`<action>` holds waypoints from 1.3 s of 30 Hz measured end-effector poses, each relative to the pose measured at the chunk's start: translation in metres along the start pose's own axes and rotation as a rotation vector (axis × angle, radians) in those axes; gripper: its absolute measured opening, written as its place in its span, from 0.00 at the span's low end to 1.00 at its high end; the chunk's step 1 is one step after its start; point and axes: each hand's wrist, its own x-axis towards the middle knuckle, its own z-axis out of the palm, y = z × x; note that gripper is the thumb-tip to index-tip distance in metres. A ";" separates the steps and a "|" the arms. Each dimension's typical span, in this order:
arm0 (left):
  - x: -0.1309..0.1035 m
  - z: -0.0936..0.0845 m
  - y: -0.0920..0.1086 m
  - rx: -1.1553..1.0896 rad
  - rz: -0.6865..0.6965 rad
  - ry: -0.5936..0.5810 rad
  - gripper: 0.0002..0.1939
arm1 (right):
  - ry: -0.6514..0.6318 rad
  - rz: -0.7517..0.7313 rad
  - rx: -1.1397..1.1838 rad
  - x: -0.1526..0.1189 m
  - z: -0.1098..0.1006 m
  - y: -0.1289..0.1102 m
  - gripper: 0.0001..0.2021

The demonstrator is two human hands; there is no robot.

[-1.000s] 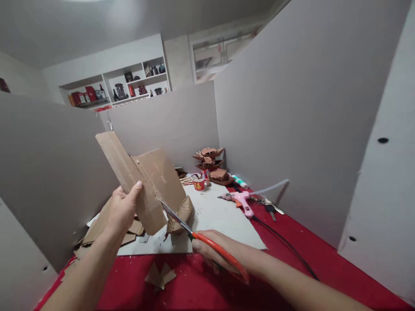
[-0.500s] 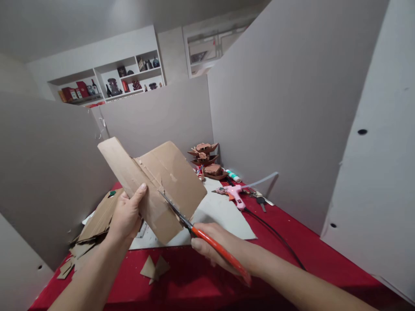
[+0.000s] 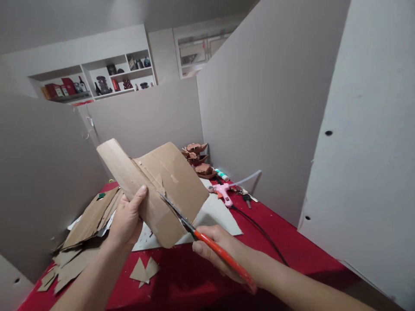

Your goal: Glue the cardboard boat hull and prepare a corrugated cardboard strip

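Note:
My left hand (image 3: 129,216) grips the lower left edge of a brown cardboard piece (image 3: 178,181), its thumb on the front face. Scissors with red handles (image 3: 220,255) are in my right hand (image 3: 220,248), fingers wrapped round them. Their metal blades lie along a slit in the cardboard, pointing up and to the left, and look nearly closed. Peeled, torn paper shows along the slit. The cardboard is held up over a white sheet (image 3: 223,216) on the red tabletop (image 3: 181,276).
Cardboard scraps (image 3: 87,220) are stacked at the left, with small triangles (image 3: 139,271) near the front. A pink glue gun (image 3: 223,192) with a black cord, keys (image 3: 247,198) and brown model boats (image 3: 202,166) are farther back. Grey panels (image 3: 259,108) enclose the table.
The view has turned slightly right, so the background sits farther left. Both hands still hold the cardboard and scissors, in nearly the same place in the view.

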 end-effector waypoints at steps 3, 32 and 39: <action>0.001 -0.008 0.005 -0.005 0.029 0.032 0.18 | -0.017 0.005 0.085 0.010 0.008 0.000 0.23; 0.017 -0.173 0.012 -0.058 -0.004 0.376 0.06 | -0.485 0.214 0.328 0.145 0.111 -0.005 0.35; 0.017 -0.172 0.018 -0.035 -0.031 0.383 0.06 | -0.469 0.139 0.234 0.142 0.101 -0.004 0.31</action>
